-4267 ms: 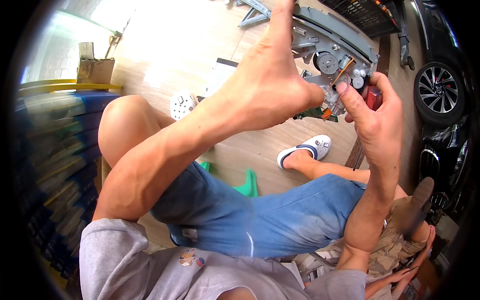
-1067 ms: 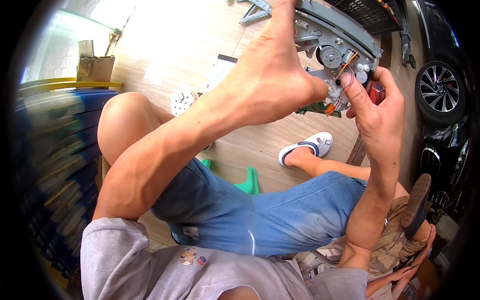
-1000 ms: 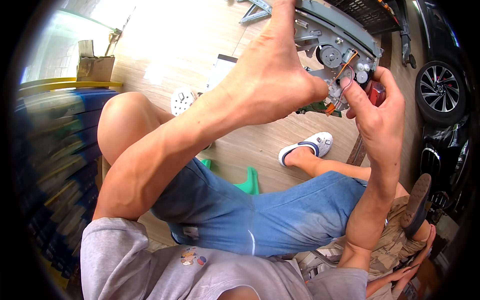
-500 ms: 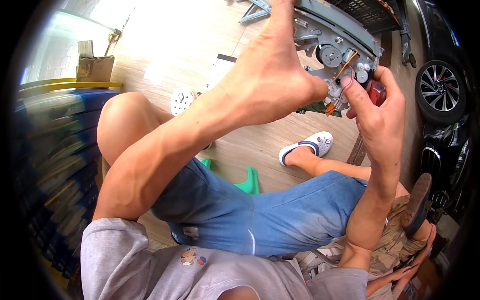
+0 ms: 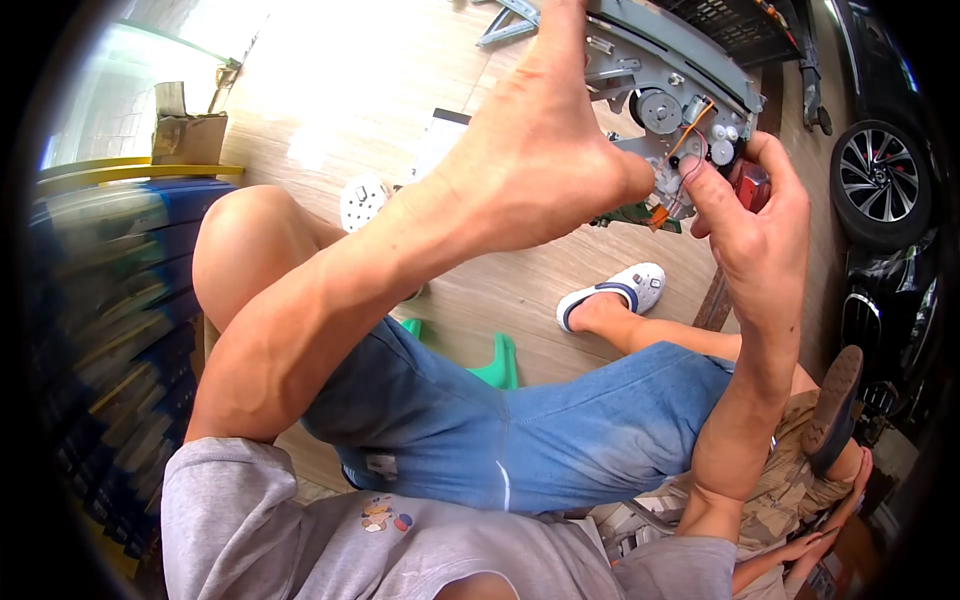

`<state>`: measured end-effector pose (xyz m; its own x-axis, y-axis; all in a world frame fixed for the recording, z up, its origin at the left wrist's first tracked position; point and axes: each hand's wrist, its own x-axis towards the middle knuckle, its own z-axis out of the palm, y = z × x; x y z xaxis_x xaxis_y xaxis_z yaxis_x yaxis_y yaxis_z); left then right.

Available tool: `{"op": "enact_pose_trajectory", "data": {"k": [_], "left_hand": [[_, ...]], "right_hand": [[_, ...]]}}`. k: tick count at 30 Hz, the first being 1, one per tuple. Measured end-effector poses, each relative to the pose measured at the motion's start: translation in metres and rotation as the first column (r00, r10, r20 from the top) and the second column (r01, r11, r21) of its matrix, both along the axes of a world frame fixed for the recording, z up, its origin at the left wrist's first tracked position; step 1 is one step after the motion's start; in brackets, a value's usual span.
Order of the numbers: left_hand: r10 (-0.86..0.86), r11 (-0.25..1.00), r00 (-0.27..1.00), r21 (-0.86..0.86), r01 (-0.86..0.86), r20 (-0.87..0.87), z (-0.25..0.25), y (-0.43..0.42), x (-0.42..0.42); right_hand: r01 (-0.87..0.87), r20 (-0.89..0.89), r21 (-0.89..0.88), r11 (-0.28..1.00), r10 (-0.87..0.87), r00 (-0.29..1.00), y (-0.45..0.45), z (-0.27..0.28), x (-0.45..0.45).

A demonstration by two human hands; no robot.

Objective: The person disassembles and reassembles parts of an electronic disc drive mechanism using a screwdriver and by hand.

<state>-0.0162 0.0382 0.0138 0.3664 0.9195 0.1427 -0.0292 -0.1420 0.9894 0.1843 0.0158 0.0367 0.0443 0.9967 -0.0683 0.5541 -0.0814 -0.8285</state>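
A grey metal mechanism (image 5: 660, 113) with round gears, white cogs and an orange wire is held up at the top, right of centre. My left hand (image 5: 545, 165) grips its left side, thumb at the lower edge and one finger stretched up out of view; the other fingers are hidden. At the lower right corner my right hand (image 5: 745, 215) has its thumb by the thin wires and white cogs. A red object (image 5: 750, 187) sits between that thumb and the fingers. Beneath the mechanism shows part of a green circuit board (image 5: 632, 214).
A black crate (image 5: 735, 35) stands at the top right, near a car wheel (image 5: 880, 187). Stacked blue items (image 5: 130, 300) are at the left, by a cardboard box (image 5: 190, 135). A co-worker's shoe (image 5: 835, 410) and hands (image 5: 805, 550) show at the lower right. Green plastic (image 5: 498, 362) lies below.
Since the earliest frame the mechanism has shifted slightly right and down in my hands. My right thumb has moved a little along the wires. The co-worker's shoe has shifted slightly.
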Motion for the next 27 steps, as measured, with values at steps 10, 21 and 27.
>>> {"op": "enact_pose_trajectory", "data": {"k": [10, 21, 27], "left_hand": [[-0.004, 1.000, 0.998, -0.001, 0.004, -0.069, 0.022, -0.009, -0.003], [0.084, 0.978, 0.990, 0.199, -0.060, -0.112, -0.019, -0.004, 0.005], [-0.038, 0.993, 0.994, -0.118, 0.026, -0.100, 0.039, -0.008, -0.007]], "right_hand": [[0.015, 0.038, -0.059, 0.998, -0.013, 0.999, 0.001, 0.004, 0.000], [-0.053, 0.023, -0.036, 0.998, 0.054, 0.998, -0.001, 0.003, 0.003], [-0.057, -0.020, -0.033, 0.998, 0.056, 0.998, -0.001, 0.003, 0.001]]}}
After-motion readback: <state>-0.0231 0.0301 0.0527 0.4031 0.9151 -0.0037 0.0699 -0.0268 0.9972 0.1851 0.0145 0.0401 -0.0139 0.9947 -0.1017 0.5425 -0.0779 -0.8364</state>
